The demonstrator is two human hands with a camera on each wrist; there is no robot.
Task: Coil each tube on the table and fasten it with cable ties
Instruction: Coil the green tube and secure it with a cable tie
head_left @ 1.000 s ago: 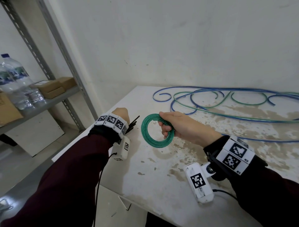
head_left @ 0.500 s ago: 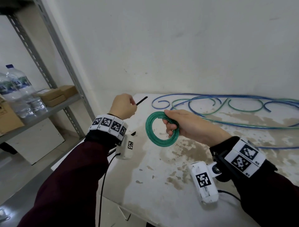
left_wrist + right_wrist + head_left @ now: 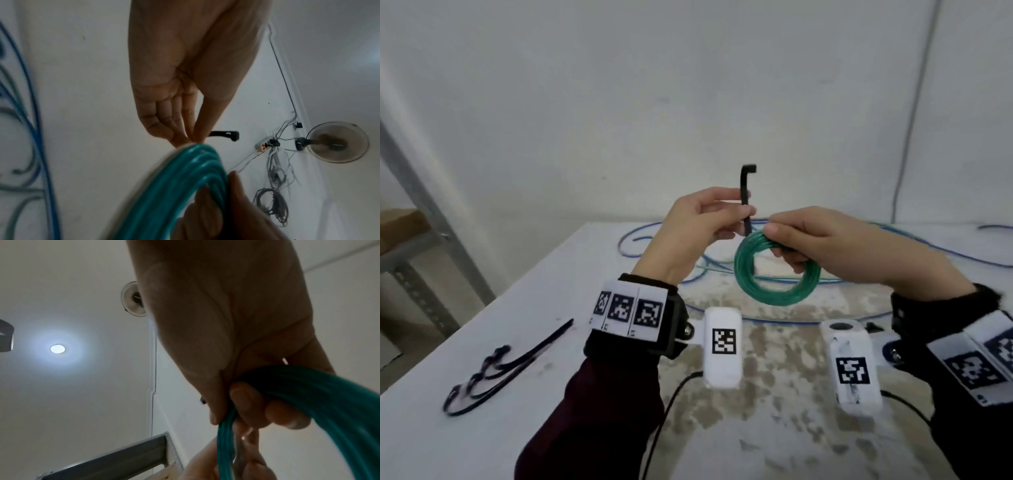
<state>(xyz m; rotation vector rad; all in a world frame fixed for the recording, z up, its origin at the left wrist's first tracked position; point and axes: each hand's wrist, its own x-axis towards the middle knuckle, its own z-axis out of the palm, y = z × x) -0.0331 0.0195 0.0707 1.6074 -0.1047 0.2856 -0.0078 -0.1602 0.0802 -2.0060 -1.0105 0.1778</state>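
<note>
**Room and background**

Plain white wall (image 3: pixel 688 85) behind a white table (image 3: pixel 465 428) whose top is stained brown toward the right. Grey metal shelving upright (image 3: pixel 424 205) at left. A thin conduit (image 3: pixel 914 102) runs down the wall. White ceiling with a lit round lamp (image 3: pixel 58 348); wall-mounted fan (image 3: pixel 337 142) beside a power strip (image 3: pixel 265 144).

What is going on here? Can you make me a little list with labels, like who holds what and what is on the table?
left hand: pinches a black cable tie, head end up
right hand: grips the green coil, held above the table
cable tie and coil: tie's lower end is at the coil's top; wrapped or not, cannot tell
table: white, stained
loose tubes: blue and green, uncoiled, at the back
spare cable ties: black, at the left edge
</note>
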